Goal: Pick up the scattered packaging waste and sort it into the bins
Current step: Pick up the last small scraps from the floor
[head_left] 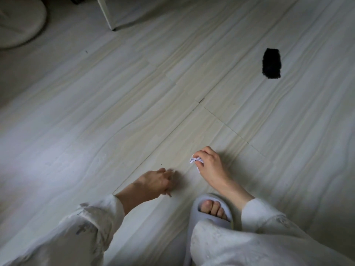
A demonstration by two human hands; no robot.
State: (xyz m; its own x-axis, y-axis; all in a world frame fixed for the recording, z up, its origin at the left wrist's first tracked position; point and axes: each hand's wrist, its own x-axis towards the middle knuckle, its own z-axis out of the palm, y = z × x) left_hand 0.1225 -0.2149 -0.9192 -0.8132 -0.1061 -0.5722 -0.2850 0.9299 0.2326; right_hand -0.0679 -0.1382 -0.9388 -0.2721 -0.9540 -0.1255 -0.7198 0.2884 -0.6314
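Observation:
My right hand [208, 162] hovers low over the pale wood floor and pinches a small crumpled white scrap of wrapper [196, 160] with dark print between thumb and fingers. My left hand [155, 182] reaches down to the floor a little to the left, fingers loosely curled with the tips near the boards; I cannot make out anything in it. A black rectangular piece of packaging [271, 63] lies flat on the floor far ahead to the right. No bin is in view.
My foot in a grey slipper [211, 210] stands just below the right hand. A white furniture leg [108, 15] stands at the top centre, and a round white object [19, 22] sits at the top left. Pale floorboards [96, 112] fill the view.

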